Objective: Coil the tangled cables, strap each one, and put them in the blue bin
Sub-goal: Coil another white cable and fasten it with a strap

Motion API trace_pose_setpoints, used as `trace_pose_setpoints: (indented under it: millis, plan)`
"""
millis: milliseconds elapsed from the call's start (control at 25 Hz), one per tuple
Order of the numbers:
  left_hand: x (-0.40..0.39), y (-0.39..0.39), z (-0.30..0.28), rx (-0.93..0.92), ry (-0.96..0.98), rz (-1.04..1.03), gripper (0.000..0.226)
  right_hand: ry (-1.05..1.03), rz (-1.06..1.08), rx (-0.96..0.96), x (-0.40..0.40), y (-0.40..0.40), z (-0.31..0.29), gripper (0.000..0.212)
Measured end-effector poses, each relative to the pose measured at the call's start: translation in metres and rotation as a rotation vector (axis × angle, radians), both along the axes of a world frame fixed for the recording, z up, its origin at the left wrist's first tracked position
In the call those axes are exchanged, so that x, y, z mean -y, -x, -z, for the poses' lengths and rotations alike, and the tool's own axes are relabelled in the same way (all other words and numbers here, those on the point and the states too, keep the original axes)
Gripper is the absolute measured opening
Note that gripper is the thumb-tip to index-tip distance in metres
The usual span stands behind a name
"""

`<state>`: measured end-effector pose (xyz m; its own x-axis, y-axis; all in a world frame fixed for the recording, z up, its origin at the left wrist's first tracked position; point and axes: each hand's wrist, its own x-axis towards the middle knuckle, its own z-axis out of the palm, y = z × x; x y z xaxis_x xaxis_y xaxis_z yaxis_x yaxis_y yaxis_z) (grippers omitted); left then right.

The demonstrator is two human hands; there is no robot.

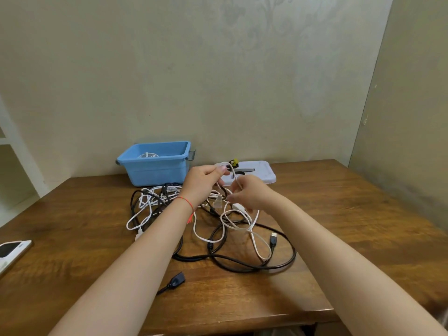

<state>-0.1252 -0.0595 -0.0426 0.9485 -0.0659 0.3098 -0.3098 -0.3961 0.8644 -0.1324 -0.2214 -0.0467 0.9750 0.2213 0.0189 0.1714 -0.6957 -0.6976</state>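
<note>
A tangle of white and black cables [213, 238] lies in the middle of the wooden table [339, 214]. My left hand [202, 183] pinches a loop of a white cable [230, 167] lifted above the pile. My right hand [249, 195] grips the same white cable a little lower, and the rest of it trails down to the table. The blue bin [155, 169] stands at the back left against the wall, with a coiled white cable [148, 155] inside it.
The bin's pale lid [261, 174] lies at the back centre with black and yellow straps [234, 163] on it. A phone [11, 253] lies at the table's left edge. A loose black USB socket end [175, 280] rests near the front.
</note>
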Motion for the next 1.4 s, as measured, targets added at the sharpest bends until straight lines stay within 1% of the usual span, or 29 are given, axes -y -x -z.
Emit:
trace_pose_setpoints:
  millis: [40, 160, 240, 320, 360, 400, 440, 480, 520, 560, 600, 680, 720, 800, 880, 920, 1000, 1080, 1120, 1160, 1200, 1280, 1320, 1360, 1400]
  plan:
    - [-0.003, 0.0, 0.004, -0.013, -0.026, -0.015, 0.023, -0.032, 0.05, 0.035, 0.001, -0.002, 0.002, 0.023]
    - [-0.012, 0.005, 0.016, -0.073, -0.112, -0.035, 0.015, -0.31, 0.245, 0.187, 0.008, -0.01, 0.003, 0.016]
    - [-0.018, 0.008, 0.028, -0.139, -0.16, 0.027, 0.03, -0.543, 0.305, 0.222, 0.008, -0.012, -0.003, 0.012]
    - [-0.021, 0.008, 0.039, -0.183, -0.197, 0.075, 0.045, -0.779, 0.3, 0.178, 0.0, -0.012, -0.01, 0.013]
    - [-0.021, 0.008, 0.042, -0.19, -0.167, 0.092, 0.044, -0.858, 0.296, 0.162, -0.005, -0.011, -0.014, 0.013]
    - [-0.021, 0.009, 0.044, -0.2, -0.085, 0.115, 0.037, -0.918, 0.296, 0.151, -0.008, -0.011, -0.016, 0.014]
    - [-0.021, 0.01, 0.043, -0.22, 0.048, 0.125, 0.027, -0.973, 0.3, 0.135, -0.011, -0.01, -0.019, 0.017]
    - [-0.022, 0.01, 0.043, -0.24, 0.165, 0.123, 0.025, -1.026, 0.303, 0.108, -0.012, -0.01, -0.02, 0.019]
    - [-0.024, 0.01, 0.043, -0.248, 0.229, 0.116, 0.026, -1.078, 0.298, 0.071, -0.012, -0.009, -0.021, 0.022]
    - [-0.027, 0.011, 0.043, -0.244, 0.213, 0.105, 0.027, -1.111, 0.278, 0.033, -0.011, -0.009, -0.021, 0.024]
    - [-0.029, 0.011, 0.044, -0.237, 0.155, 0.099, 0.027, -1.115, 0.241, 0.003, -0.009, -0.009, -0.021, 0.024]
    - [-0.033, 0.011, 0.046, -0.234, 0.04, 0.114, 0.026, -1.042, 0.161, -0.037, -0.006, -0.008, -0.02, 0.026]
    - [-0.034, 0.009, 0.046, -0.253, 0.019, 0.13, 0.027, -0.978, 0.153, -0.038, -0.004, -0.008, -0.02, 0.029]
    - [-0.034, 0.01, 0.041, -0.293, -0.054, 0.19, 0.027, -0.78, 0.194, -0.001, -0.002, -0.008, -0.02, 0.032]
    - [-0.034, 0.01, 0.037, -0.315, -0.171, 0.255, 0.024, -0.559, 0.254, 0.028, -0.002, -0.009, -0.021, 0.028]
    - [-0.033, 0.012, 0.034, -0.329, -0.207, 0.282, 0.024, -0.484, 0.268, 0.025, -0.003, -0.008, -0.022, 0.026]
    - [-0.029, 0.013, 0.032, -0.369, -0.247, 0.309, 0.024, -0.404, 0.224, 0.001, -0.006, -0.008, -0.024, 0.021]
    - [-0.024, 0.012, 0.028, -0.355, -0.272, 0.273, 0.021, -0.356, 0.12, -0.02, -0.011, -0.009, -0.023, 0.018]
    - [-0.021, 0.01, 0.026, -0.318, -0.242, 0.226, 0.018, -0.34, 0.081, -0.019, -0.012, -0.009, -0.022, 0.018]
    - [-0.019, 0.009, 0.023, -0.286, -0.149, 0.172, 0.019, -0.33, 0.067, -0.006, -0.014, -0.009, -0.021, 0.018]
    - [-0.017, 0.008, 0.019, -0.274, -0.002, 0.13, 0.023, -0.329, 0.076, 0.01, -0.014, -0.011, -0.019, 0.018]
    - [-0.019, 0.008, 0.012, -0.279, 0.293, 0.131, 0.026, -0.364, 0.118, 0.006, -0.014, -0.012, -0.016, 0.018]
    - [-0.02, 0.009, 0.009, -0.267, 0.351, 0.154, 0.024, -0.389, 0.133, -0.013, -0.013, -0.012, -0.016, 0.018]
    - [-0.021, 0.01, 0.007, -0.251, 0.338, 0.181, 0.024, -0.41, 0.138, -0.031, -0.013, -0.012, -0.016, 0.017]
    - [-0.021, 0.012, 0.004, -0.237, 0.262, 0.204, 0.027, -0.424, 0.139, -0.046, -0.012, -0.012, -0.016, 0.015]
